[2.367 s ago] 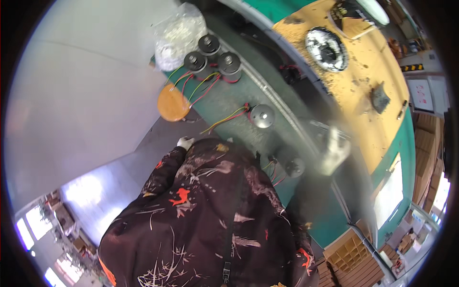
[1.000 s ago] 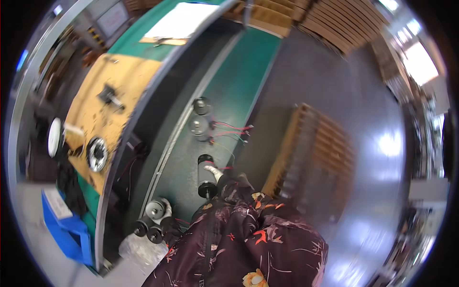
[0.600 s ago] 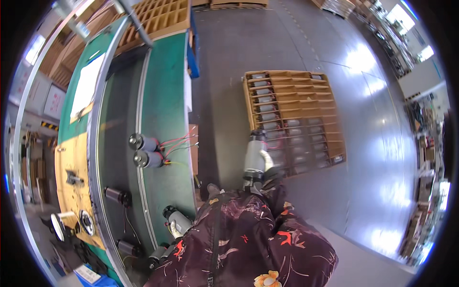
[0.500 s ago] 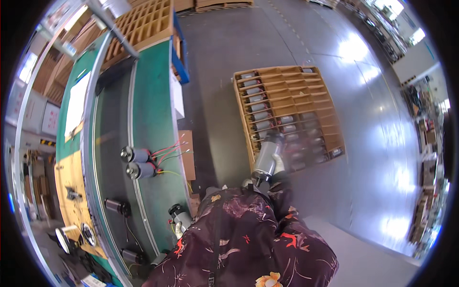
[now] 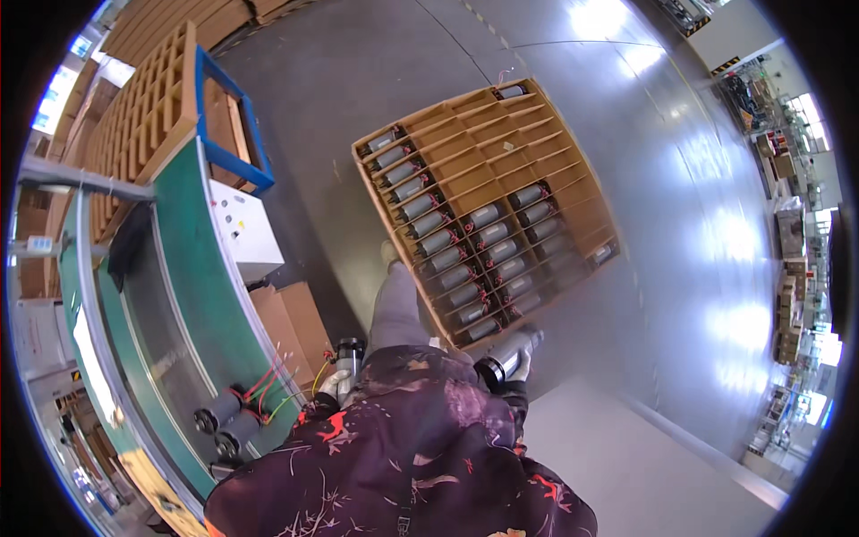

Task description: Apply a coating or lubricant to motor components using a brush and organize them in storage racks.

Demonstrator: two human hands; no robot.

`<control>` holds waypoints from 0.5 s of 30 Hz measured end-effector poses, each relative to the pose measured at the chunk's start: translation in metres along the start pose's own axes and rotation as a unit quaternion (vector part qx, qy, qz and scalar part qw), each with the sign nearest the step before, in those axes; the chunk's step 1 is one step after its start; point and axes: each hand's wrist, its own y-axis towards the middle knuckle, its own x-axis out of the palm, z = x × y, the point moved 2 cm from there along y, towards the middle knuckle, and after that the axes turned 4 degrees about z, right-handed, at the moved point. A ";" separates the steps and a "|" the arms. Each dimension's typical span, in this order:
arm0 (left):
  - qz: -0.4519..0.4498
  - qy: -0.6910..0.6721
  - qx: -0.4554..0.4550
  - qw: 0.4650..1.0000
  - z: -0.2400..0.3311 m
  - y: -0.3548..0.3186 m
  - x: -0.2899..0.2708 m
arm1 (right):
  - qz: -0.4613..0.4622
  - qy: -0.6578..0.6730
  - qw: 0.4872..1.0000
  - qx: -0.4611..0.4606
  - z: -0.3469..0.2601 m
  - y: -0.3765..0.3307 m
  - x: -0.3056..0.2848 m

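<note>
Head view, the only one. Your left hand (image 5: 335,385) is curled round the left motor (image 5: 352,351), just off the right edge of the table (image 5: 199,233); your sleeve hides part of that grip. Your right hand (image 5: 524,365) is wrapped round the right motor (image 5: 506,360), tilted, near the crate's (image 5: 461,179) near edge. Can't tell how high either one sits above the floor.

Main risk: slip. Each motor looks heavy and has only one gloved hand on it, so a loose grip could drop it on the floor or your foot (image 5: 390,252).

Snag risk: the left motor's yellow lead (image 5: 318,376) hangs free and could catch the cardboard box (image 5: 300,327) beside it. The loose pair (image 5: 234,428) on the table has leads (image 5: 268,380) out at the right edge; your left sleeve could hook one and drag a motor off.

Knock risk: the right motor could hit the crate's near corner, where slots are full, and bend thin dividers (image 5: 501,208). Your leg (image 5: 396,309) is close to the crate's left edge; turning could bump it.
</note>
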 end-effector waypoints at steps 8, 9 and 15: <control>0.070 -0.111 -0.002 0.991 0.088 0.170 0.000 | 0.090 -0.080 0.992 0.025 -0.059 0.037 0.088; 0.017 -0.128 -0.036 0.991 0.102 0.188 0.041 | 0.073 -0.107 0.992 0.002 -0.075 0.057 0.094; -0.099 -0.288 -0.056 0.951 0.091 0.212 0.181 | -0.065 -0.556 0.822 -0.104 -0.137 0.240 0.216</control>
